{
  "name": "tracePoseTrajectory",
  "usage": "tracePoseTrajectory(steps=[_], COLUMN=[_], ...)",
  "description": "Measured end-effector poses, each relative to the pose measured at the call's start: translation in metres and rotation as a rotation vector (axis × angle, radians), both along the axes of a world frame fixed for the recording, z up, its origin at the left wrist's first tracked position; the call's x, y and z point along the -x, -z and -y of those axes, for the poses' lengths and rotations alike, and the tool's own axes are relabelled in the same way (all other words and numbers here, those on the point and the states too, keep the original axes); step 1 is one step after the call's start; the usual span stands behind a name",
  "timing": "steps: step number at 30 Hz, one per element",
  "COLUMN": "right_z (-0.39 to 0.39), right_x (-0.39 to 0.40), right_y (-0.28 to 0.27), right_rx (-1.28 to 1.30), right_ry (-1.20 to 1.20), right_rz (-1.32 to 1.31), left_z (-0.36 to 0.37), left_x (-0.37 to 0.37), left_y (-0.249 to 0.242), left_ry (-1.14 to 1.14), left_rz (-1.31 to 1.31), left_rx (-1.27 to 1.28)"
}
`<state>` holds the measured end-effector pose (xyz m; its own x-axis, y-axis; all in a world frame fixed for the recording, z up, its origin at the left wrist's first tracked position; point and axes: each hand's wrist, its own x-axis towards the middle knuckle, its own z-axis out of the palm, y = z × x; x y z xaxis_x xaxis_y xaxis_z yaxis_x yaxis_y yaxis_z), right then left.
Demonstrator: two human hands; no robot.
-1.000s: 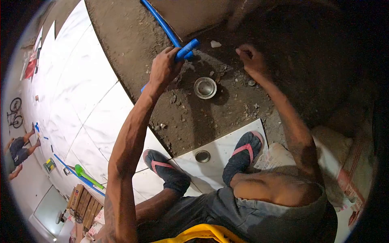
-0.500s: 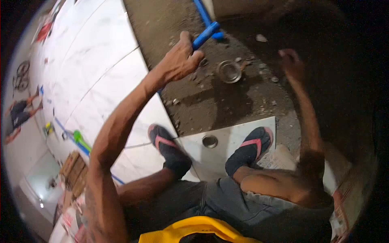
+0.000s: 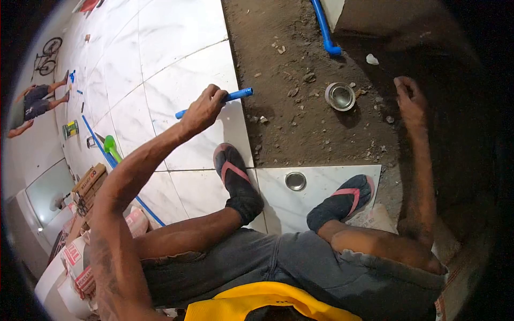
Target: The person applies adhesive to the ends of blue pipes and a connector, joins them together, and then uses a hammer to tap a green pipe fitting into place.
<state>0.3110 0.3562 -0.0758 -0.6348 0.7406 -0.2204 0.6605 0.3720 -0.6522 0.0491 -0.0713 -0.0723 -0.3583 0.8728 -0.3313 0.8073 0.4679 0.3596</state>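
My left hand (image 3: 206,109) is closed around a short blue pipe (image 3: 238,95), held above the white tiles with one end reaching over the bare soil. My right hand (image 3: 412,104) hovers in shadow over the soil, fingers loosely bent and apart, with nothing visible in them. Between the hands, an uncovered round tin (image 3: 340,97) stands on the soil. Its likely lid, a round metal disc (image 3: 295,181), lies on the tile between my feet. Beyond the tin, a blue pipe with an elbow end (image 3: 332,50) runs along the ground.
Large white tiles (image 3: 182,32) cover the left side, bordering rough soil (image 3: 289,128) with small stones. A long blue pipe (image 3: 147,208), a green scoop (image 3: 111,145), cardboard boxes (image 3: 88,182) and cement bags (image 3: 77,262) are at left. Another person (image 3: 37,101) is farther off, near a bicycle (image 3: 48,56).
My left hand has drawn the short pipe back from the elbow-ended pipe and turned it, bringing it over the tiles. My right hand stays over the soil. The camera view has shifted.
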Motion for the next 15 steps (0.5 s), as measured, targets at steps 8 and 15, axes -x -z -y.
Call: tracePoseTrajectory(steps=[8, 15], right_z=[-0.002, 0.011], right_x=[-0.010, -0.001], right_y=[-0.005, -0.021], right_rx=[-0.062, -0.090], right_ry=[0.003, -0.046], right_rz=[0.068, 0.075], left_z=[0.014, 0.010], left_x=[-0.007, -0.006], left_y=[0.023, 0.018], left_ry=[0.060, 0.014], left_rz=[-0.215, -0.177], left_rx=[-0.010, 0.031])
